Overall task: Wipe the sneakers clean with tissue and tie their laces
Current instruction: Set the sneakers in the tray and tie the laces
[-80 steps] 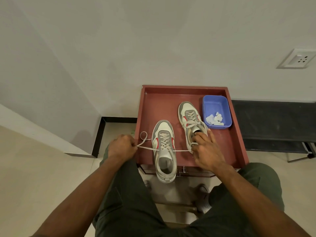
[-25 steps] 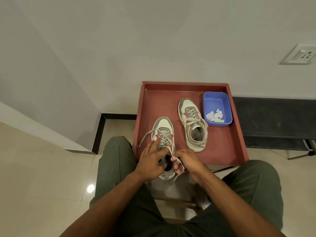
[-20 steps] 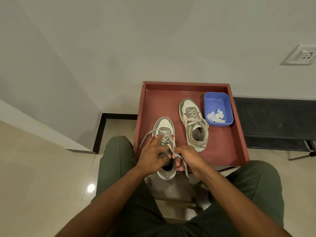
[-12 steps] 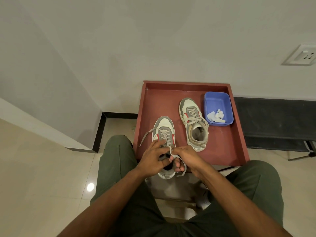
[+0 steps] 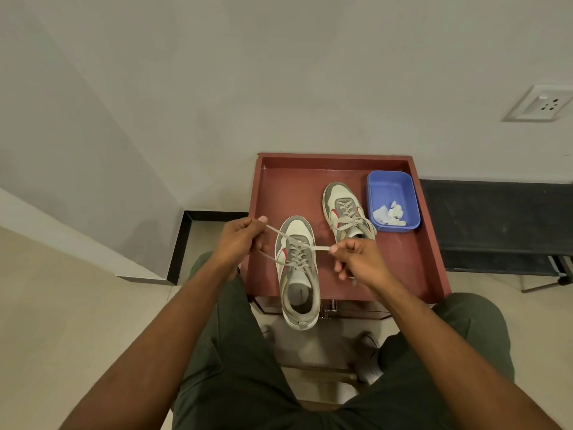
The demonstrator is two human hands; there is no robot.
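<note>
1. I am looking down at the red bench (image 5: 412, 262) in the centre of the frame; its raised rim is walling in both sneakers and a blue tub (image 5: 378, 184) at its upper right.
2. The near sneaker (image 5: 299, 283) is lying just left of centre, toe pointing up the frame, its heel hanging past the bench's near edge. I am judging it light and fairly stiff in the sole but soft in the upper, so a hard sideways tug could be sliding or twisting it; holding it by the heel collar would be steadying it.
3. The far sneaker (image 5: 342, 209) is sitting upper right of the first, just beside the tub; its laces seem already knotted, though my right hand is covering its heel end.
4. My left hand (image 5: 238, 243) is clenched round one lace end at centre left, thumb and forefinger pinching it.
5. My right hand (image 5: 356, 259) is pinching the other end at centre right, remaining fingers curled.
6. The laces (image 5: 319, 248) are stretching taut between both hands across the near sneaker's tongue. They are looking flat, limp and soft, best taken close to the knot.
7. Crumpled tissue (image 5: 389, 212) is lying in the tub's lower part.
8. I am unable to tell whether a knot or a bow is forming; the crossing is too small.
</note>
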